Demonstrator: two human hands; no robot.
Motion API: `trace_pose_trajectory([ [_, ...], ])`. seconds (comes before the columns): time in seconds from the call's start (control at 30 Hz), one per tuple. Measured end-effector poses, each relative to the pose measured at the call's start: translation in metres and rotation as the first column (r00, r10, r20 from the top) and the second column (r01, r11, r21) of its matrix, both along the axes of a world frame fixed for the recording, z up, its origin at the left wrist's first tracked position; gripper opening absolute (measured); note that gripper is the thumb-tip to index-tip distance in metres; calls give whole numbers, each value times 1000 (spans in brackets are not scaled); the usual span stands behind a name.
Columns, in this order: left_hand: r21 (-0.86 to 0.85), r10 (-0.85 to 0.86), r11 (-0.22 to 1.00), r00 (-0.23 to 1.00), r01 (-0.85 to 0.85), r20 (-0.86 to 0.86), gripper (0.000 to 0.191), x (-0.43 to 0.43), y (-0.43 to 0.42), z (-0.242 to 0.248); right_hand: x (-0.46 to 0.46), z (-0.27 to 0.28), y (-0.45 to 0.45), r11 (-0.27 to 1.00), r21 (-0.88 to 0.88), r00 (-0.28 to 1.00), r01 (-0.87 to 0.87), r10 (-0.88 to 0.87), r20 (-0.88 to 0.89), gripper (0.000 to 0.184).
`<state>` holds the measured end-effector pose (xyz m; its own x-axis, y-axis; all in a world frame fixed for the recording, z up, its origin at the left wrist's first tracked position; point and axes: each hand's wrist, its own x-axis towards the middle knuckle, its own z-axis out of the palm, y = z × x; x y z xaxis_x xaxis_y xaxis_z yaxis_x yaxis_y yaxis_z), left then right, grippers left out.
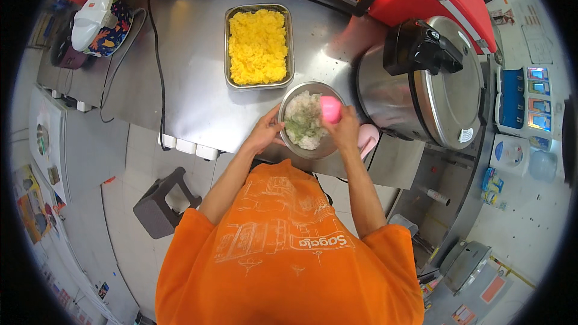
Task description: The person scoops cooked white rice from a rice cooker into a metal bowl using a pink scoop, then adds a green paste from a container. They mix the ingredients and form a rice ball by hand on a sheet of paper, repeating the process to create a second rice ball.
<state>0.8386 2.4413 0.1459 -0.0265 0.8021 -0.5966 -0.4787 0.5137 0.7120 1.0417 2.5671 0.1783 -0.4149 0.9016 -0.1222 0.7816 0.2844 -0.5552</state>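
A round metal bowl (311, 157) near the front edge of the steel counter holds pale food, perhaps rice, with a green sprinkling (301, 127). My left hand (266, 131) grips the bowl's left rim, thumb on top. In my right hand (344, 130) is a pink scoop or small cup (331, 109), tilted over the bowl's right side; whether anything is in it cannot be told. Just behind the bowl stands a rectangular metal mesh basket (291, 65) in a tray, filled with yellow crumbled food (258, 47) like scrambled egg. A pale pink rounded object (369, 137) lies right of my right wrist.
A large steel pot-like cooker (390, 95) with a black-handled lid stands close on the right, a red cooler box (433, 0) behind it. Black cable (158, 63) crosses the steel counter (189, 31) at left. A patterned pot (106, 31) sits far left; a grey stool (162, 203) stands below.
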Motion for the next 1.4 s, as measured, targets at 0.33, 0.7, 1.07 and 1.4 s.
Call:
trace_pose_trajectory([
  [0.33,15,0,1000,999,-1,48,63,-3,23,28,-6,-29,-27,887,-440,937,-140,-25,-349,43],
  [0.7,-24,-33,999,999,34,32,63,-3,8,10,39,-16,-10,970,-237,933,53,-132,-335,42],
  [1.07,-32,23,999,1000,-23,5,60,-3,2,-11,4,6,-24,923,-355,971,-146,65,-230,51],
  [1.4,-16,55,998,997,-56,-52,58,-10,6,-15,-27,11,-32,960,-234,978,-154,115,-172,47],
])
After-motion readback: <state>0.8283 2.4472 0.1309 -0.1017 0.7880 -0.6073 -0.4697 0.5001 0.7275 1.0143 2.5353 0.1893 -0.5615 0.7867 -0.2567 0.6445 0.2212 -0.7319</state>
